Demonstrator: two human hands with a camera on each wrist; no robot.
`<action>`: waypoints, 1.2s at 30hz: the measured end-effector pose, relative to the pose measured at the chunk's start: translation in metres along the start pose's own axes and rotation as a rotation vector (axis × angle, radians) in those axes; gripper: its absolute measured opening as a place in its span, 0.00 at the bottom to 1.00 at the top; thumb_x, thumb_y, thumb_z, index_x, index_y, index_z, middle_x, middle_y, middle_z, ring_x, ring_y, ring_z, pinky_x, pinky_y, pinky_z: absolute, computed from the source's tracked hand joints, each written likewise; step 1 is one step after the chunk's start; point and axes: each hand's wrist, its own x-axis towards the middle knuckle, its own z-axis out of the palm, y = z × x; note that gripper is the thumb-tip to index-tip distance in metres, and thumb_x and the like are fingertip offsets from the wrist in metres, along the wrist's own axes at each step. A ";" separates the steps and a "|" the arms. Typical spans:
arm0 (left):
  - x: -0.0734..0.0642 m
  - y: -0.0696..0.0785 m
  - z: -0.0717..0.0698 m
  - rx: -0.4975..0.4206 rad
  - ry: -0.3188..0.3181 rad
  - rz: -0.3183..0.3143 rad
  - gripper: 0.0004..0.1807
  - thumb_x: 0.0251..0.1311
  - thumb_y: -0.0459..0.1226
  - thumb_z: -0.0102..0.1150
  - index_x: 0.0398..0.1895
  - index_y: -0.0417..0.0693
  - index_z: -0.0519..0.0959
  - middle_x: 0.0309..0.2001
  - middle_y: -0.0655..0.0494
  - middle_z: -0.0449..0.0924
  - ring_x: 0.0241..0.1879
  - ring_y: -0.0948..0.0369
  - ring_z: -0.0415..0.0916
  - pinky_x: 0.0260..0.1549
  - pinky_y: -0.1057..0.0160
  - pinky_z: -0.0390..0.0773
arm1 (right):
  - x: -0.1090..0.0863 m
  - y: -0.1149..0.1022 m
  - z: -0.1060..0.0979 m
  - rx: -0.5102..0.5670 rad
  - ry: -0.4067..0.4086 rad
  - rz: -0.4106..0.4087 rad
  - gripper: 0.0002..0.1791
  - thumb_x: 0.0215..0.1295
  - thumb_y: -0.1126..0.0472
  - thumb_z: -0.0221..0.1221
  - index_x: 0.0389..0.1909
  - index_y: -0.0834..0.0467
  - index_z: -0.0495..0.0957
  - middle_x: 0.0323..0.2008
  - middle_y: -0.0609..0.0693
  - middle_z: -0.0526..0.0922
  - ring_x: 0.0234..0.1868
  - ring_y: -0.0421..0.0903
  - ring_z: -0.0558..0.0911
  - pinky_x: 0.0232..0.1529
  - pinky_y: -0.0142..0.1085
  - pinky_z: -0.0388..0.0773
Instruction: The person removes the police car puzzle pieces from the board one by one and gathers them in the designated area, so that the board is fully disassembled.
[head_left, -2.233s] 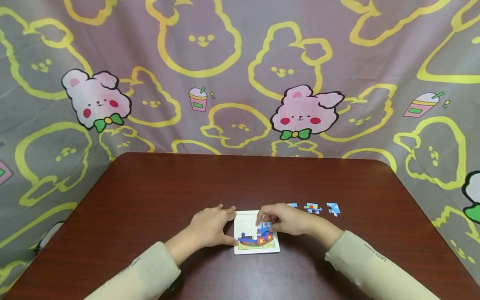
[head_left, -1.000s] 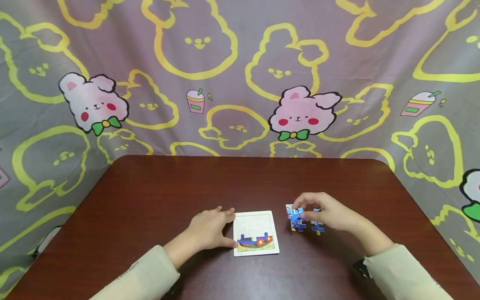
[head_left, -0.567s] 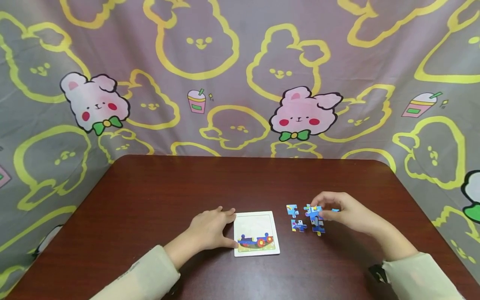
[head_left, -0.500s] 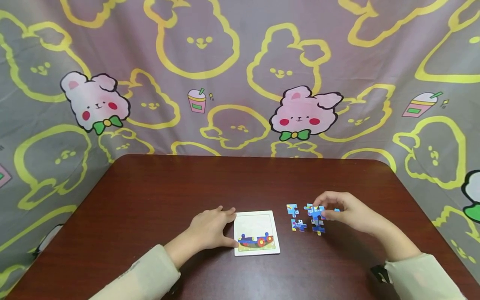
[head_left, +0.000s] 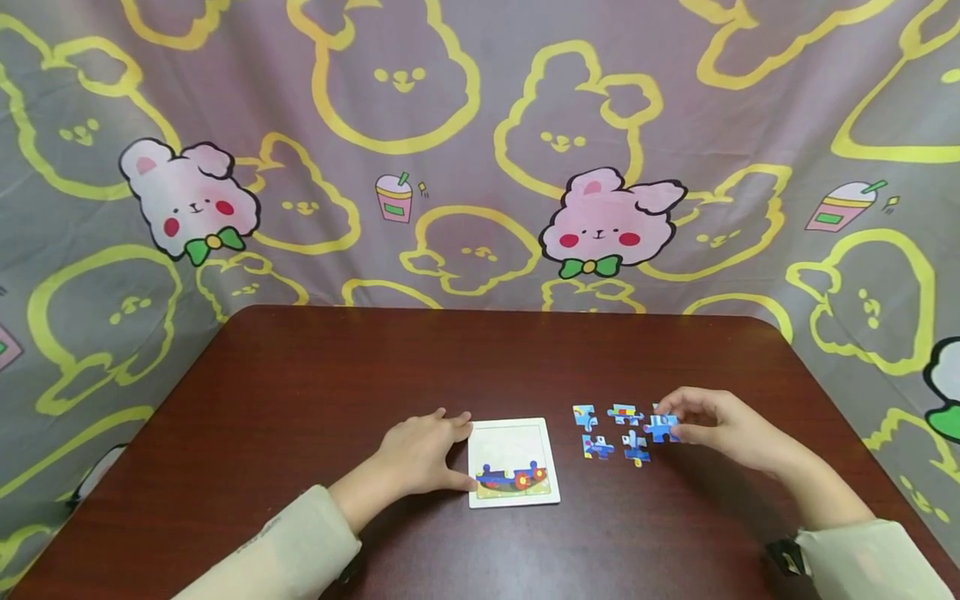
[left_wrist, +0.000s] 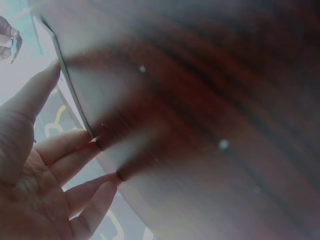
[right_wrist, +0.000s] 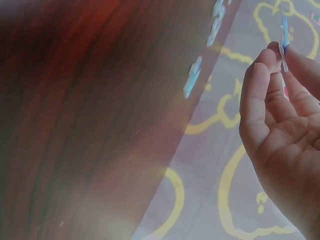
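Observation:
In the head view a white-framed puzzle board (head_left: 553, 467) lies on the table, its lower rows filled with joined pieces (head_left: 517, 483) showing a blue vehicle with red wheels; its upper part is bare. My left hand (head_left: 422, 454) rests along the board's left edge, fingers spread, thumb at the lower corner. The left wrist view has the thumb and fingertips touching the board's thin edge (left_wrist: 70, 87). To the right, my right hand (head_left: 738, 429) pinches a blue puzzle piece (head_left: 662, 428) between thumb and fingers. Seen edge-on in the right wrist view, that piece (right_wrist: 284, 55) stands upright.
Several loose puzzle pieces lie right of the board, among them a rainbow-marked one (head_left: 584, 417), one with red and yellow (head_left: 624, 413) and a blue one (head_left: 636, 450). Another is partly hidden behind the held piece. A patterned curtain (head_left: 480, 167) hangs behind the brown table (head_left: 300, 375).
My right hand has carried the blue piece from over the board's right side out to the right, past the loose pieces. The left hand has stayed at the board's edge.

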 end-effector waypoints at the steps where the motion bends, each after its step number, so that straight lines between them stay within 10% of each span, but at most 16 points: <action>1: 0.000 0.000 0.000 0.000 0.001 0.000 0.42 0.45 0.63 0.72 0.64 0.55 0.78 0.68 0.57 0.73 0.68 0.45 0.70 0.51 0.39 0.78 | -0.001 0.001 -0.001 -0.007 0.001 0.003 0.11 0.65 0.70 0.61 0.48 0.61 0.78 0.32 0.49 0.80 0.32 0.39 0.81 0.33 0.31 0.81; 36: -0.001 -0.001 0.000 -0.016 0.006 0.000 0.43 0.45 0.63 0.72 0.64 0.55 0.78 0.68 0.57 0.73 0.69 0.45 0.70 0.51 0.39 0.78 | -0.016 0.031 -0.014 -0.154 -0.061 0.144 0.08 0.64 0.70 0.62 0.43 0.64 0.78 0.29 0.44 0.78 0.27 0.32 0.73 0.27 0.30 0.72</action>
